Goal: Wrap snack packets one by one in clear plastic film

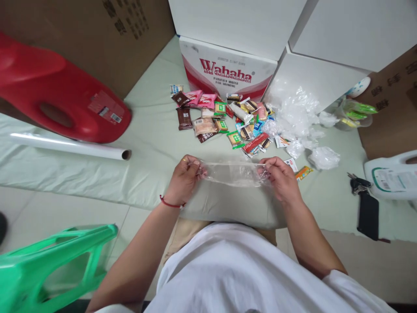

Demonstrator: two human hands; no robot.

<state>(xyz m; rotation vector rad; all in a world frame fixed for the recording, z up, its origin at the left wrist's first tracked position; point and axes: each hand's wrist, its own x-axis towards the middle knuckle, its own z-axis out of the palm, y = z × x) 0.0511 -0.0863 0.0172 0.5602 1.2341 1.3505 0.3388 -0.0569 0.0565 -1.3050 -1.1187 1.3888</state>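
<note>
A clear plastic bag (231,173) is stretched level between my two hands, above the front part of the table. My left hand (187,177) pinches its left end, and my right hand (280,178) grips the opposite end with thumb and fingers together. Just beyond the bag lies a loose pile of wrapped snacks (236,137), among them pink, brown, green and red packets. To the right of that pile sits a heap of crumpled clear plastic bags (295,111). An orange packet (303,173) rests close to my right hand.
Behind the snacks stands a white and red Wahaha carton (228,69). At left are a red jug (65,95) and a white roll (71,145). A white bottle (392,176), keys (360,183) and a black phone (368,215) lie right. A green stool (55,265) stands lower left.
</note>
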